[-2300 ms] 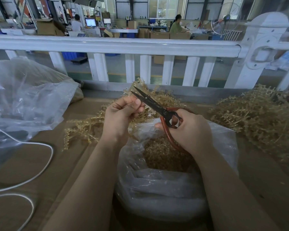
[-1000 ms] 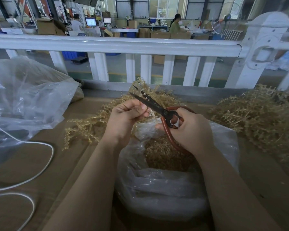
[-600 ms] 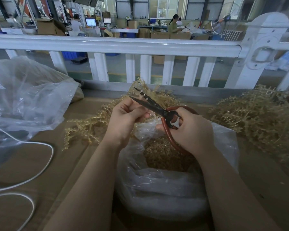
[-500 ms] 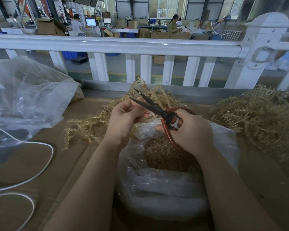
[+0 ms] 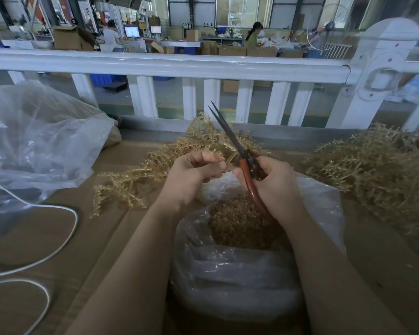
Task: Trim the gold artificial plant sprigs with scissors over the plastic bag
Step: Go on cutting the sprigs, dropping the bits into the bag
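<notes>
Right hand (image 5: 275, 183) gripped the red handles of the scissors (image 5: 242, 155); blades nearly together, tips pointing up and away toward the white railing (image 5: 169, 65). Left hand (image 5: 194, 172) curled, fingertips (image 5: 218, 165) pinching a gold sprig (image 5: 229, 160) just left of the scissor pivot. Open plastic bag (image 5: 228, 281), holding gold trimmings, lay directly beneath both hands. Untrimmed sprig pile (image 5: 140, 175) sat beyond the left fingers; another pile (image 5: 373, 175) lay right of the right hand.

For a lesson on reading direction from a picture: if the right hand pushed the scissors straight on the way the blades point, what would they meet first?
The right hand aims the scissors up and away; probably the white railing, though depth is unclear.
</notes>
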Available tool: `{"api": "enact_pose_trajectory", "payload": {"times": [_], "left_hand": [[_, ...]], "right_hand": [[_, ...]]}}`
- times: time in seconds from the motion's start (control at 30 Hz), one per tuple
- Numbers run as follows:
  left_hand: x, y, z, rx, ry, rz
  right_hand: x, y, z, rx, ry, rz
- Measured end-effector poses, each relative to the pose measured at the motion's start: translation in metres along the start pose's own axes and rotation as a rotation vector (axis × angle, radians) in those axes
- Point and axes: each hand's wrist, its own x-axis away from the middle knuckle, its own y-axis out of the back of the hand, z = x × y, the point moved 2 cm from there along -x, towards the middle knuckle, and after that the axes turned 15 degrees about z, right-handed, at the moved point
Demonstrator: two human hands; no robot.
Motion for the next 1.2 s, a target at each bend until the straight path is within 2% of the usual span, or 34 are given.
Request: {"api": "enact_pose_trajectory", "payload": {"times": [0.33, 0.57, 0.73, 0.87, 1.07, 1.2], "left_hand": [[0.0014, 0.0014, -0.0024, -0.009, -0.032, 0.01], [-0.0005, 0.0004, -0.0014, 0.002, -0.053, -0.055], [0.0013, 0.0005, -0.0023, 0.043, -0.079, -0.063], [0.0004, 0.0043, -0.0015, 0.084, -0.113, -0.068], [-0.0026, 0.0088, -0.0002, -0.017, -0.144, -0.062], [-0.0033, 0.0097, 0.0013, -0.08, -0.137, -0.071]], "right_hand": [[-0.0019, -0.0003, -0.0021, -0.047, 0.002, 0.016], [-0.0015, 0.0018, -0.0009, -0.044, -0.041, -0.01], [-0.0002, 0.003, -0.0018, 0.039, -0.017, -0.032], [0.0025, 0.0034, -0.004, 0.203, 0.0, 0.004], [0.0013, 0.003, -0.0049, 0.404, 0.048, 0.065], [0.0013, 0.0041, -0.0065, 0.454, 0.074, 0.056]]}}
